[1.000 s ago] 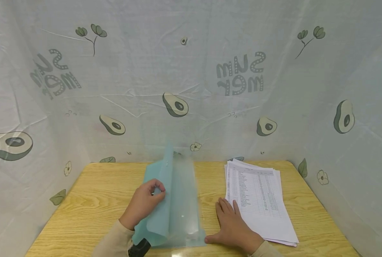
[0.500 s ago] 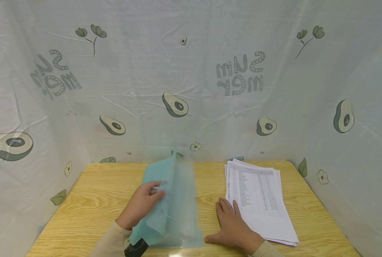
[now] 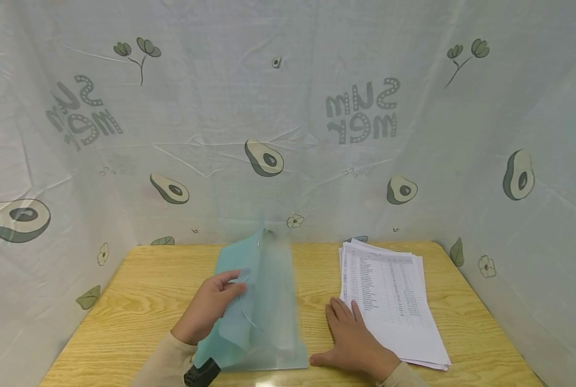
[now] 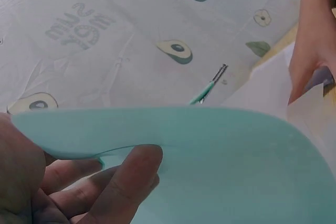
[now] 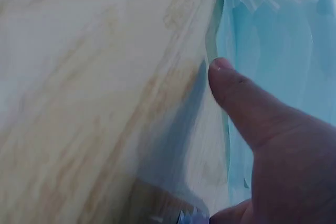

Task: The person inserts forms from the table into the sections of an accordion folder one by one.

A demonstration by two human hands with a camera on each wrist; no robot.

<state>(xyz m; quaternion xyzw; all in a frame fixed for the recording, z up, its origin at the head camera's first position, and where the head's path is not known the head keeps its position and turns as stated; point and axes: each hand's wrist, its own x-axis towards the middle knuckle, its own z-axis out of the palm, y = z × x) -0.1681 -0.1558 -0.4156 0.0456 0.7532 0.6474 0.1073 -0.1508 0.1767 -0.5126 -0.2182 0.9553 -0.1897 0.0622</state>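
Observation:
A translucent teal plastic folder (image 3: 234,258) lies left of the middle of the table, its cover lifted and bent. My left hand (image 3: 207,309) pinches the cover's edge between thumb and fingers; in the left wrist view the teal sheet (image 4: 236,171) spreads in front of that hand. My right hand (image 3: 357,344) rests flat with fingers spread, its fingertips on the lower left edge of a stack of printed papers (image 3: 413,338). In the right wrist view the right thumb (image 5: 231,85) lies along the folder's side edge. The folder's spine is partly hidden behind the raised cover.
The wooden table (image 3: 142,290) ends against a pale curtain (image 3: 297,102) printed with avocados, which also hangs along both sides. A black device (image 3: 201,372) sits at my left wrist. Bare wood separates the folder from the papers.
My left hand has shifted slightly left and down with the cover edge, and the cover's bend looks different. My right hand and the papers stay in place.

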